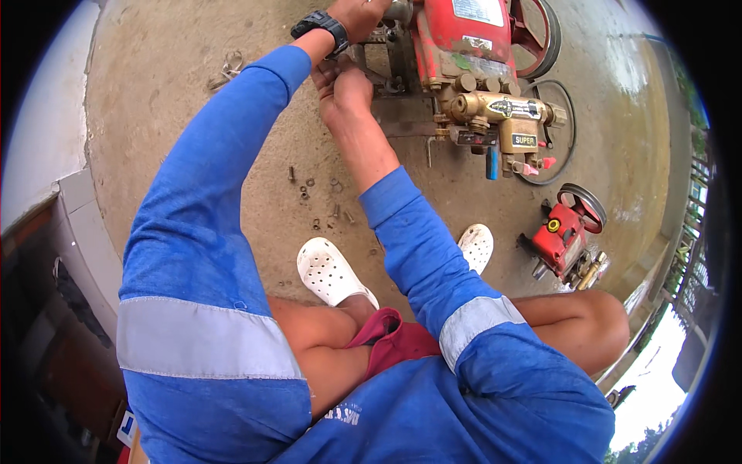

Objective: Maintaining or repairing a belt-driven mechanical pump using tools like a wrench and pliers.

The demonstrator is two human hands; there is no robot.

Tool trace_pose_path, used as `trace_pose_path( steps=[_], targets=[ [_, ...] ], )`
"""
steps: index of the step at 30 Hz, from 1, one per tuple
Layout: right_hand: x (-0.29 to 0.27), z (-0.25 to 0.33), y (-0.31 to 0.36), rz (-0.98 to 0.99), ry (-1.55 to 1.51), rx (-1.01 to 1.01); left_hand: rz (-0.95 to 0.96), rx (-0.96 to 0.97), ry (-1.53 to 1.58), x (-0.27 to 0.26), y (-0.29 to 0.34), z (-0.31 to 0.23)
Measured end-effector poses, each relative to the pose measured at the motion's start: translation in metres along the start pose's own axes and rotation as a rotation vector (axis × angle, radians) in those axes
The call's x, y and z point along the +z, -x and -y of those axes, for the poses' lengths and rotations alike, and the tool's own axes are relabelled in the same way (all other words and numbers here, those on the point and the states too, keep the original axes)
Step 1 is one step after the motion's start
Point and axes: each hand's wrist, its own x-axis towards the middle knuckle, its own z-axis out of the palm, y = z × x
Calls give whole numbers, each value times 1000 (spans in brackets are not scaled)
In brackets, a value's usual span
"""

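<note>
A large red power-sprayer pump (464, 54) with a brass head (495, 108) stands on a metal frame (410, 127) ahead of me. My left hand (359, 17), below a black wristwatch (321, 29), is at the pump's left end by a round metal fitting (399, 11). Its fingers are bent, partly cut off by the upper edge, and what they grip is unclear. Just below it, my right hand (345, 91) has its fingers curled in beside the frame's left side. Whatever lies in those fingers is hidden.
Loose bolts (291, 174) and nuts (304, 192) lie scattered on the concrete floor. Farther left is a small pile of metal pieces (229, 68). A smaller red pump (563, 238) with a pulley sits at right. A black belt (573, 127) curves beside the large pump. White clogs (328, 267) are on my feet.
</note>
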Motion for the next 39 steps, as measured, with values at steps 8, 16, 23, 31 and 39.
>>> trace_pose_path(
  steps=[8,16,23,31,39],
  targets=[
    [-31,8,89,52,494,58,-60,42,34,-6,3,-2],
    [-63,39,85,22,649,71,-33,13,5,-3,4,1],
    [-64,38,81,53,648,126,-30,28,17,1,1,5],
    [-50,31,64,29,614,119,-65,46,32,-1,2,6],
    [0,22,15,-15,126,30,-60,57,91,4,0,6]
  ],
)
